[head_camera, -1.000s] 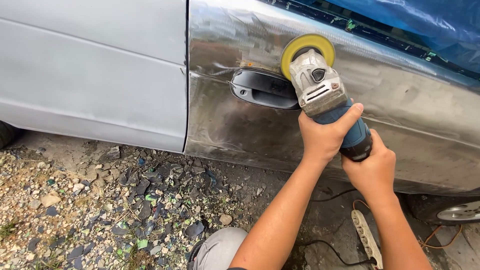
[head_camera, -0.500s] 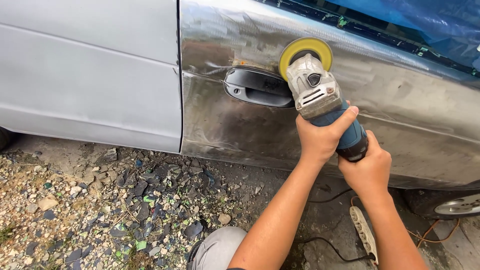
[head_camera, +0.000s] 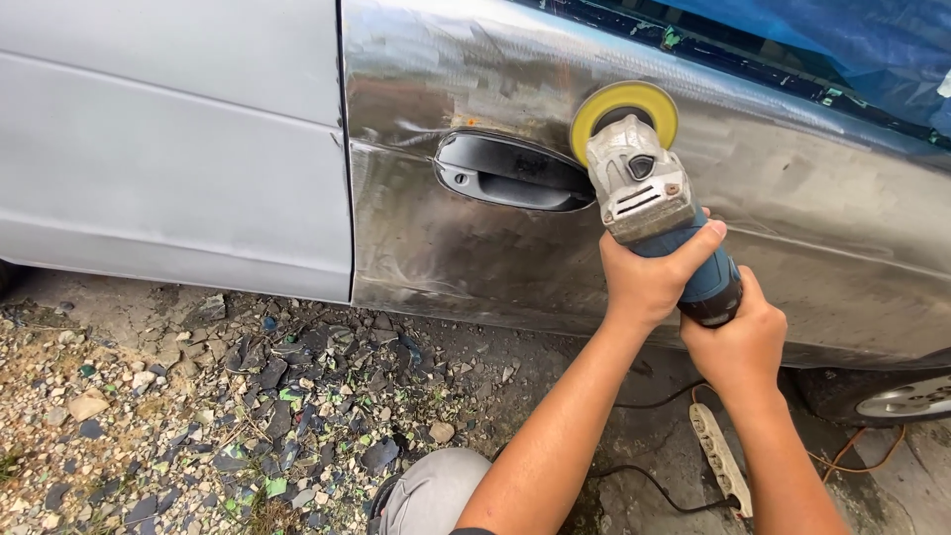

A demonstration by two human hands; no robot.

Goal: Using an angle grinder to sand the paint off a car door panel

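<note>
Both my hands grip an angle grinder [head_camera: 644, 193] with a grey metal head and a blue body. My left hand [head_camera: 649, 277] wraps the front of the body just behind the head. My right hand [head_camera: 738, 337] holds the rear end of the tool. Its yellow sanding disc [head_camera: 624, 104] presses flat on the bare, scuffed metal of a car door [head_camera: 475, 238], just right of the black door handle recess [head_camera: 510, 173].
A painted silver door panel [head_camera: 168, 149] lies to the left. Gravel and debris [head_camera: 198, 396] cover the ground below. A white power strip [head_camera: 721, 461] with cords lies under my arms, a wheel [head_camera: 906, 396] at lower right, blue sheeting [head_camera: 852, 40] over the window, my knee [head_camera: 431, 490] below.
The grinder and both hands have shifted slightly left and down along the door, closer to the handle recess. The grip of both hands is unchanged.
</note>
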